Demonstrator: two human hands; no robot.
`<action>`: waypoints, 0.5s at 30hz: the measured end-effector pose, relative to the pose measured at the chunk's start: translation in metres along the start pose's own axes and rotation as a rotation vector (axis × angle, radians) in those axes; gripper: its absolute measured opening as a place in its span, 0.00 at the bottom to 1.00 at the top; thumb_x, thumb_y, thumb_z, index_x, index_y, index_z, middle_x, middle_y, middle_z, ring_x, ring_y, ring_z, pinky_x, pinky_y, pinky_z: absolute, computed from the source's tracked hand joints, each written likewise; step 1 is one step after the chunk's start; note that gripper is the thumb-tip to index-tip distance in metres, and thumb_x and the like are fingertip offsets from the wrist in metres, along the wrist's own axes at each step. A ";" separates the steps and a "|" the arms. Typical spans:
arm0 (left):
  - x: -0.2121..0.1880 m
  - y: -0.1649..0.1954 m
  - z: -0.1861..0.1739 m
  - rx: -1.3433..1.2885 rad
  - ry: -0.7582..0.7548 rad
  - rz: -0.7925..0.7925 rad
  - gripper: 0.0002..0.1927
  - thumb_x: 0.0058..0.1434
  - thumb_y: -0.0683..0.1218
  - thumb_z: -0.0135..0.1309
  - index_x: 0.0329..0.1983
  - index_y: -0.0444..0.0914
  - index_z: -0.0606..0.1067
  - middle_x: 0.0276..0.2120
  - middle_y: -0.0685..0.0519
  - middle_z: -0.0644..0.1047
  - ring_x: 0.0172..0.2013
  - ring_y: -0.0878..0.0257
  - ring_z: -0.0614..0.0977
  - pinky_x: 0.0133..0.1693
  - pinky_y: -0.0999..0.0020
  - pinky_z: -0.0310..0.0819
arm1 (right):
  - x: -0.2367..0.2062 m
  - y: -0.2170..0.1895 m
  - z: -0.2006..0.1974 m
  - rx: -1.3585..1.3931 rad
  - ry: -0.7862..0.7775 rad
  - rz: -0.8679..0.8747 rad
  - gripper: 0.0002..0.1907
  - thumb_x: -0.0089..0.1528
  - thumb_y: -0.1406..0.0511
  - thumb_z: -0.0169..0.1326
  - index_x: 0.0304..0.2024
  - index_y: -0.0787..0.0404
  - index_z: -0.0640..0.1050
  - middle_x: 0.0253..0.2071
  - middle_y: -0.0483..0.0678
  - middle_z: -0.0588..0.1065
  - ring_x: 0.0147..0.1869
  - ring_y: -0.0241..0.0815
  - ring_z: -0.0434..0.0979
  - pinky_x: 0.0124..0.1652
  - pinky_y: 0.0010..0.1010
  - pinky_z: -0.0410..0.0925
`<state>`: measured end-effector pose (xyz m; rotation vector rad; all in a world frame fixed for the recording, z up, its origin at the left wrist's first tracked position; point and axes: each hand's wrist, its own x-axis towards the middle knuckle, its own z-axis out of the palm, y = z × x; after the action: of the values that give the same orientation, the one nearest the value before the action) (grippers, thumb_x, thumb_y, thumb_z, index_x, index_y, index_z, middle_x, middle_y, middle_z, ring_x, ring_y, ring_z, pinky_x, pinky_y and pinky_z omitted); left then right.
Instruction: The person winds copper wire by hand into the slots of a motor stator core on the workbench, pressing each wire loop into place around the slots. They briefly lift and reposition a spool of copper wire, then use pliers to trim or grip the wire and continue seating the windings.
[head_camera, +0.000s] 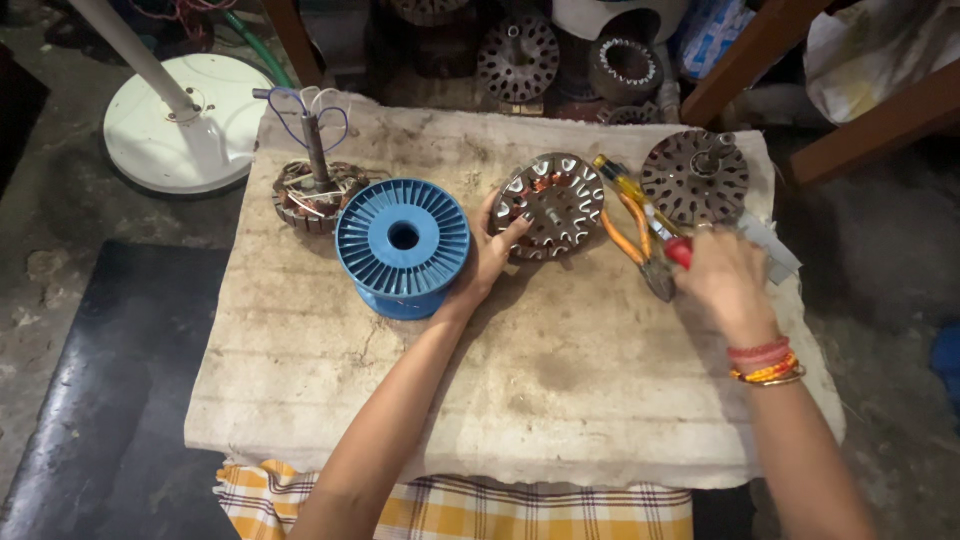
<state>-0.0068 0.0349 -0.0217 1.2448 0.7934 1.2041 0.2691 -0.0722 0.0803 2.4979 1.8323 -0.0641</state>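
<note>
Nearest, a yellow checked cloth (470, 508) lay under the front edge of the stained stone slab serving as bench (560, 390), which sat over a grimy floor. Her left hand (492, 255) rested its spread fingers against the rim of a wound stator (552, 205), just beside a blue plastic spool (403, 243). Her right hand (725, 280) pinched a red-handled tool (680, 251) next to orange pliers (632, 235). Farther back stood a second stator (695, 177), a shafted winding (315, 185) and a white fan base (180, 125).
</note>
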 end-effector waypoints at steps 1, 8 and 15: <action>0.000 0.001 0.000 0.009 -0.003 0.006 0.30 0.62 0.41 0.60 0.67 0.33 0.67 0.54 0.47 0.79 0.54 0.59 0.80 0.56 0.65 0.74 | -0.002 -0.006 -0.002 -0.033 0.035 -0.018 0.19 0.60 0.57 0.63 0.45 0.65 0.81 0.44 0.60 0.79 0.49 0.58 0.82 0.49 0.47 0.73; -0.001 0.000 -0.003 0.069 -0.012 0.026 0.30 0.62 0.41 0.60 0.68 0.33 0.67 0.56 0.47 0.78 0.56 0.58 0.79 0.58 0.64 0.74 | 0.041 -0.067 -0.035 0.776 0.352 -0.572 0.30 0.58 0.66 0.65 0.62 0.66 0.73 0.55 0.58 0.78 0.58 0.49 0.78 0.55 0.39 0.70; 0.001 -0.009 0.000 -0.006 0.010 0.018 0.35 0.62 0.41 0.62 0.71 0.33 0.62 0.58 0.48 0.76 0.59 0.59 0.77 0.61 0.65 0.70 | 0.063 -0.091 -0.047 0.848 0.249 -0.494 0.12 0.59 0.72 0.62 0.46 0.66 0.84 0.41 0.55 0.82 0.43 0.43 0.84 0.45 0.31 0.75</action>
<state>-0.0046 0.0372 -0.0303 1.2445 0.7872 1.2271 0.2017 0.0179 0.1230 2.4523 2.9871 -0.7117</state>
